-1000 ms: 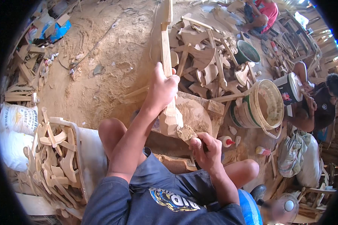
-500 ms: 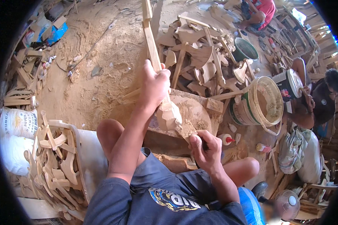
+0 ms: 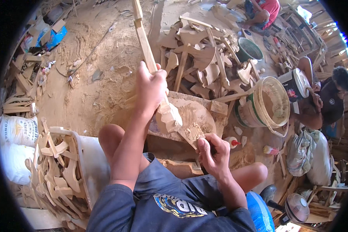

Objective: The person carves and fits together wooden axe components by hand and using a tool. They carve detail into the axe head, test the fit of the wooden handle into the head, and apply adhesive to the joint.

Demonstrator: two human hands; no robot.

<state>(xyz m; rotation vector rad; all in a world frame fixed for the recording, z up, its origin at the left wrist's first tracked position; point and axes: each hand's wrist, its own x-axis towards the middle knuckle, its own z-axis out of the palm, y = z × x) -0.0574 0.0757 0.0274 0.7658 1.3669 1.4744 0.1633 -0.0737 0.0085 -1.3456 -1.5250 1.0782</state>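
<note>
While wooden post [image 3: 145, 46] runs through clenched left hand [image 3: 152, 87], carved end [image 3: 168, 119] lapward, right hand [image 3: 215, 152] pinches smeared flat piece [image 3: 193, 134].

The long, squared, pale-tan wooden bar [image 3: 144, 42] has a creamier faceted end [image 3: 169, 118]. The grainy paste [image 3: 193, 132] is sandy brown. The round plastic bucket [image 3: 253, 111] is cream with green bands. The fabric T-shirt [image 3: 143, 216] is navy, printed in yellow, white and blue. The round basin [image 3: 250, 49] is dark green, the small plastic bottle [image 3: 227, 140] white with a red tip [image 3: 236, 143].
</note>
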